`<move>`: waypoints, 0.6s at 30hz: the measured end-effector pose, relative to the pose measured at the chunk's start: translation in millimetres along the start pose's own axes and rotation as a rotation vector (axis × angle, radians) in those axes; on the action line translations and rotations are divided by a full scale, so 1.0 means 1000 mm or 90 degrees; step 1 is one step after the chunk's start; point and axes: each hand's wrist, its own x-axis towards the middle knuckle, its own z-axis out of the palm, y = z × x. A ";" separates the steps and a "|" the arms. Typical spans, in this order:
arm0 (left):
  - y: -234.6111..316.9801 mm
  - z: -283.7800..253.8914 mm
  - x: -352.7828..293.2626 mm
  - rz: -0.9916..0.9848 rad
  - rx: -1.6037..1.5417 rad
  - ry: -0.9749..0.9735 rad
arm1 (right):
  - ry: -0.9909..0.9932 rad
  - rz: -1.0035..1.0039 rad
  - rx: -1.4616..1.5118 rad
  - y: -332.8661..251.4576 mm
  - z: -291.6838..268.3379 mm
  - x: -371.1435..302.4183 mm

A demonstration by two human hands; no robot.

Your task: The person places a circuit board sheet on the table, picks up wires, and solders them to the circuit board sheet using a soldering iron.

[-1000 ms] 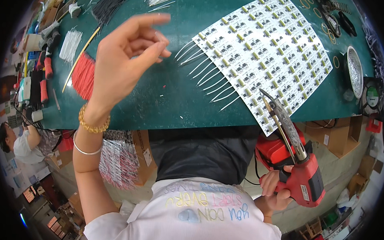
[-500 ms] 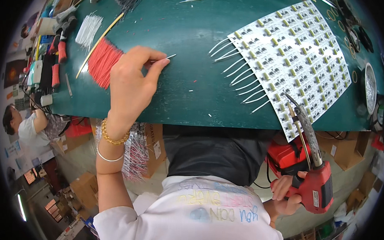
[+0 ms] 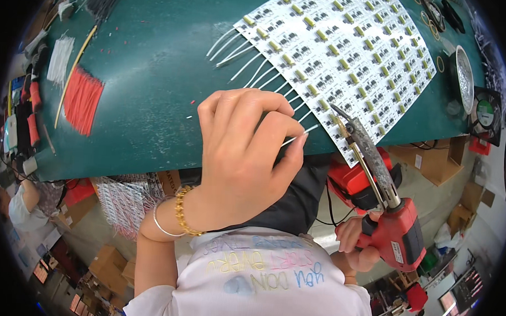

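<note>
My left hand (image 3: 247,152) pinches a short white wire (image 3: 302,133) between thumb and fingertips, its end pointing to the lower left edge of a white circuit board panel (image 3: 353,69). Along that edge several white wires (image 3: 242,67) stick out in a row; the hand hides part of the nearest ones. Wrapped round the grip of a red soldering gun (image 3: 402,233), my right hand (image 3: 359,242) sits at the lower right. The gun's dark tip and brass-coloured feed tube reach over the panel's near corner, close to the wire's end. Whether the tip touches the panel, I cannot tell.
On the green table (image 3: 155,88), a bundle of red wires (image 3: 83,102) lies at the left beside a yellow stick (image 3: 74,76) and white wires (image 3: 60,61). A metal bowl (image 3: 463,80) and a small fan (image 3: 484,115) stand at the right. Below hangs a red case (image 3: 349,183).
My left hand has moved right with the wire, from near the red bundle to the panel's edge. The view has shifted; the soldering gun stays over the panel's near corner.
</note>
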 end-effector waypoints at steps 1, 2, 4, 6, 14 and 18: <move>0.001 0.007 -0.001 -0.003 0.012 0.011 | -0.009 -0.002 -0.005 0.000 -0.002 0.000; 0.002 0.012 -0.002 -0.005 0.007 0.010 | -0.020 -0.004 -0.008 0.000 -0.004 0.000; 0.002 0.017 -0.003 -0.022 0.052 0.028 | -0.053 -0.045 0.009 0.023 -0.032 -0.018; 0.003 0.019 -0.003 -0.028 0.056 0.029 | -0.086 -0.090 0.032 0.029 -0.041 -0.024; 0.005 0.017 0.001 -0.048 0.062 0.016 | -0.030 -0.021 -0.059 0.010 -0.022 -0.009; 0.006 0.018 0.002 -0.045 0.051 0.017 | 0.149 0.143 -0.073 -0.005 -0.003 -0.016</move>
